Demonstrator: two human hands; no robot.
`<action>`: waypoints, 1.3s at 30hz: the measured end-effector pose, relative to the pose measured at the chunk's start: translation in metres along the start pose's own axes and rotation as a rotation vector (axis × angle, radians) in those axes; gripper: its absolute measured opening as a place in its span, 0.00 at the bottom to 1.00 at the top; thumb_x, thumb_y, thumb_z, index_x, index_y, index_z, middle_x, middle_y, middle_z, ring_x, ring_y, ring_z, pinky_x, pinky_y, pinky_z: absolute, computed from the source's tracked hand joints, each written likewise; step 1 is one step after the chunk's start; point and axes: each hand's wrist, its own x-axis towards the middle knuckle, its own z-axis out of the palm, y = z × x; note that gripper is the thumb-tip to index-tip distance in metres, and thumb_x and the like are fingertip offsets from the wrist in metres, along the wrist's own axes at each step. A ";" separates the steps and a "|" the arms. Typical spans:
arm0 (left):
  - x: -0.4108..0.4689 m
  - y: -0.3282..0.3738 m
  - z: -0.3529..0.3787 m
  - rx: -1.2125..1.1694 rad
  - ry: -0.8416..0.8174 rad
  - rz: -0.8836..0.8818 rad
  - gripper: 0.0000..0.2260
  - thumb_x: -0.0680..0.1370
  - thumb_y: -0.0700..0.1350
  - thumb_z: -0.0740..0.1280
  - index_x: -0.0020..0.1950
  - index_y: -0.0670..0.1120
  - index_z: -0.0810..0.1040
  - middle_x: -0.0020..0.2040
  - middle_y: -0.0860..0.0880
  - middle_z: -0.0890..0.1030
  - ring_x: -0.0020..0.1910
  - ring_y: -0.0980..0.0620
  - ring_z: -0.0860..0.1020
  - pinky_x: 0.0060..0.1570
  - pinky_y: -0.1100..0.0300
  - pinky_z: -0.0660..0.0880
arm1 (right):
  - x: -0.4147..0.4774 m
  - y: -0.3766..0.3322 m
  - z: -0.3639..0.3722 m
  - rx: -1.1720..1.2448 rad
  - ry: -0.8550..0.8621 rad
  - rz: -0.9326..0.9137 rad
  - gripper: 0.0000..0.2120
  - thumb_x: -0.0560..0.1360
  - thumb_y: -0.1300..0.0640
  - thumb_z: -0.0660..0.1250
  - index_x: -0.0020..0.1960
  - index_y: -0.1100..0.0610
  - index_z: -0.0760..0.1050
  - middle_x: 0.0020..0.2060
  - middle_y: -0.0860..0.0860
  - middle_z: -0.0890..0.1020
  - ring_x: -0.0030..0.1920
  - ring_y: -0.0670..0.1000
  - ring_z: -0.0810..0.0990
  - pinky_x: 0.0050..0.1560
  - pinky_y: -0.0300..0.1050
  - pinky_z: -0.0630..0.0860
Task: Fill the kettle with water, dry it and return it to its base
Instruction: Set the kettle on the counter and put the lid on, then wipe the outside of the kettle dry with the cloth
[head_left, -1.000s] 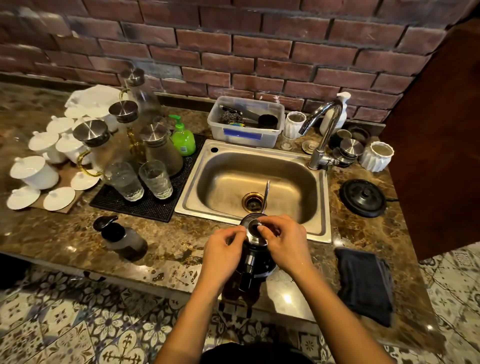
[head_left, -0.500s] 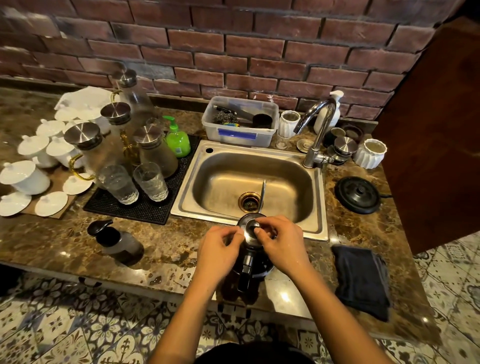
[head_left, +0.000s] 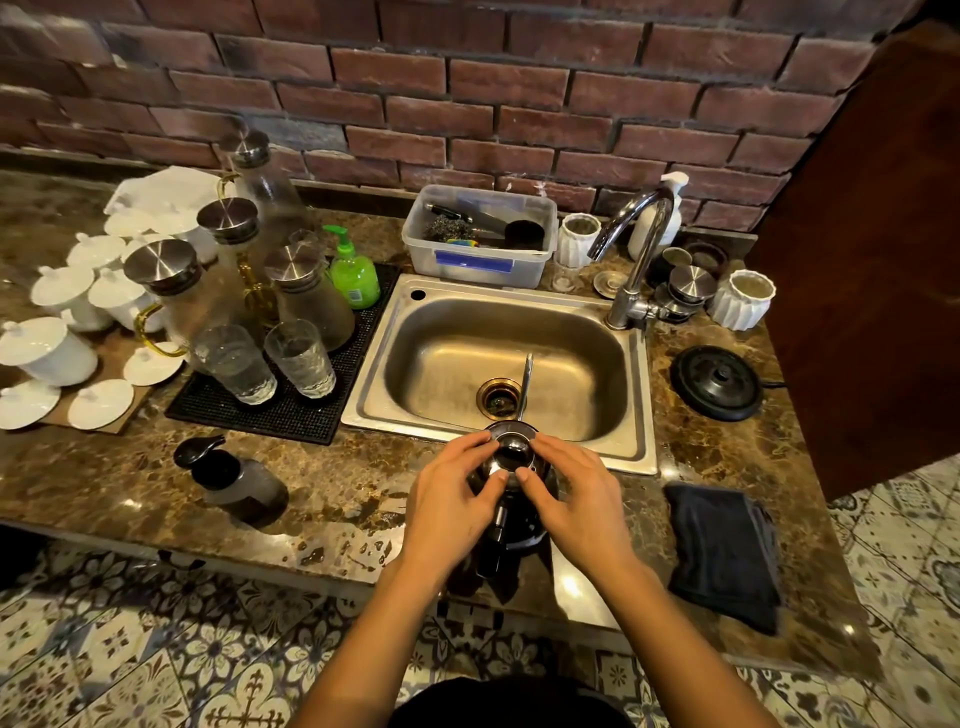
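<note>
a person is standing at a brown marble countertop (head_left: 322, 483), looking down at a small gooseneck kettle (head_left: 511, 499) that is sitting on the counter just in front of the near rim of the stainless steel sink (head_left: 498, 358). its thin spout is pointing away over the basin. both hands are working at the kettle's top: the left hand (head_left: 449, 499) is curled against the left side with fingertips pinching the round metal lid (head_left: 513, 449), and the right hand (head_left: 582, 501) is doing the same from the right, thumb pressing on the lid's near edge. both are closed on the lid rather than on the body.

judging from this, the step in hand is seating or freeing the lid; which one cannot be told. to do it well, the person is best keeping the kettle upright and flat on the counter, pressing or lifting evenly on both sides so the lid is not tilting and jamming.

the round black kettle base (head_left: 717, 382) is waiting on the counter to the right of the sink, well apart. a folded dark cloth (head_left: 724, 556) is lying near the right hand, handy for drying. the tap (head_left: 641, 249) is standing at the sink's far right corner, with no water visibly running.
</note>
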 end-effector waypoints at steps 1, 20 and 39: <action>0.001 -0.001 0.001 -0.001 0.002 -0.001 0.18 0.77 0.50 0.72 0.67 0.52 0.81 0.67 0.59 0.78 0.53 0.49 0.83 0.54 0.49 0.82 | -0.001 0.000 0.001 0.001 0.004 -0.001 0.19 0.75 0.49 0.74 0.64 0.53 0.81 0.62 0.47 0.83 0.64 0.46 0.78 0.66 0.40 0.68; 0.008 -0.003 -0.004 0.085 -0.028 0.027 0.15 0.77 0.52 0.72 0.62 0.51 0.82 0.62 0.58 0.79 0.59 0.57 0.79 0.56 0.64 0.73 | 0.000 0.000 0.008 -0.038 0.016 -0.026 0.19 0.74 0.51 0.74 0.63 0.55 0.81 0.61 0.49 0.83 0.64 0.50 0.78 0.66 0.40 0.66; -0.022 0.072 0.075 0.015 -0.118 0.277 0.12 0.78 0.50 0.69 0.60 0.50 0.82 0.57 0.53 0.83 0.54 0.53 0.81 0.55 0.58 0.78 | -0.055 0.096 -0.053 -0.048 -0.071 0.075 0.17 0.75 0.58 0.70 0.64 0.57 0.79 0.59 0.53 0.83 0.60 0.53 0.81 0.62 0.45 0.75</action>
